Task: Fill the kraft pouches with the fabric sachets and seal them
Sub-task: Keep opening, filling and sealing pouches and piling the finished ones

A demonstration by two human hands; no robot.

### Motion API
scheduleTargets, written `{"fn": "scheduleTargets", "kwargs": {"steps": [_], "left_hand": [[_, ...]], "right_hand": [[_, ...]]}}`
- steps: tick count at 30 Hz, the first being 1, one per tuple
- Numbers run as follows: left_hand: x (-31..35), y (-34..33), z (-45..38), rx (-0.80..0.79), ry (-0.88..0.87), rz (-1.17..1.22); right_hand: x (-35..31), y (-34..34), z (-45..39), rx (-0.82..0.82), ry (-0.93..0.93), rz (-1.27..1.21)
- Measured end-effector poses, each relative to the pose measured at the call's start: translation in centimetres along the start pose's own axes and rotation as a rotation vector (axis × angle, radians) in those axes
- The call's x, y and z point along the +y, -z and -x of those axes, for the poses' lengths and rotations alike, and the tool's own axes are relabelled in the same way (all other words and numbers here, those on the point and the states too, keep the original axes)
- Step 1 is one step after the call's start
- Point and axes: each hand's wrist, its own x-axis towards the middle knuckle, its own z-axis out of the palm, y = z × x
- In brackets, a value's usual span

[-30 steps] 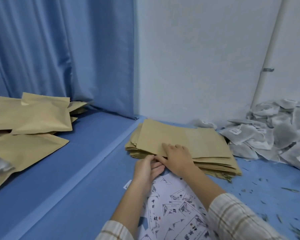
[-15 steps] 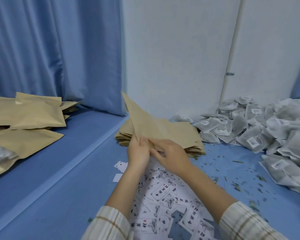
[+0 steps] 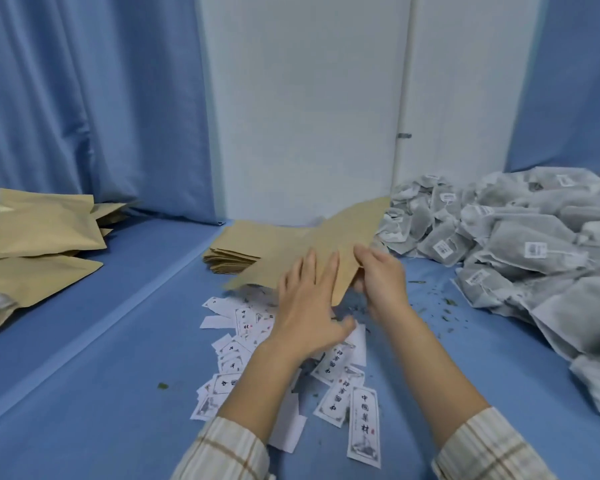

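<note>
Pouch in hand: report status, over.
Right hand grips lifted pouch; left hand flat on it, fingers straight. Pouch unfilled. Sachets piled to the right. Nothing in the way.

paper label (image 3: 365,426) reading 中国茶村, neighbouring labels' print illegible

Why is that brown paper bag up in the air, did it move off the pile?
Yes. The kraft pouch, flat on the stack of pouches a second ago, is now lifted off it and swung right toward the sachet heap, gripped by the right hand.
</note>
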Motion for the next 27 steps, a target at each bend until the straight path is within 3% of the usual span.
{"fn": "scheduleTargets", "kwargs": {"steps": [3,8,17,22,27], "left_hand": [[2.3,-1.9,-0.5,-0.182,0.082,0.260],[4.3,-4.4,-2.2,-0.029,0.270,0.534],[5.6,-7.0,-4.1,0.037,0.482,0.646],[4.9,-6.8,-4.6,0.093,0.506,0.815],[4.7,-6.3,-4.7,0.188,0.484,0.719]], "right_hand": [[1.8,3.2,0.1,-0.031,-0.137,-0.024],[3.8,6.1,-0.4,-0.037,-0.233,0.006],[5.2,7.9,-1.0,0.002,-0.385,-0.126],[5.7,8.0,-1.4,0.014,-0.341,-0.131],[6.0,7.4,-1.1,-0.061,-0.259,-0.051]]}}
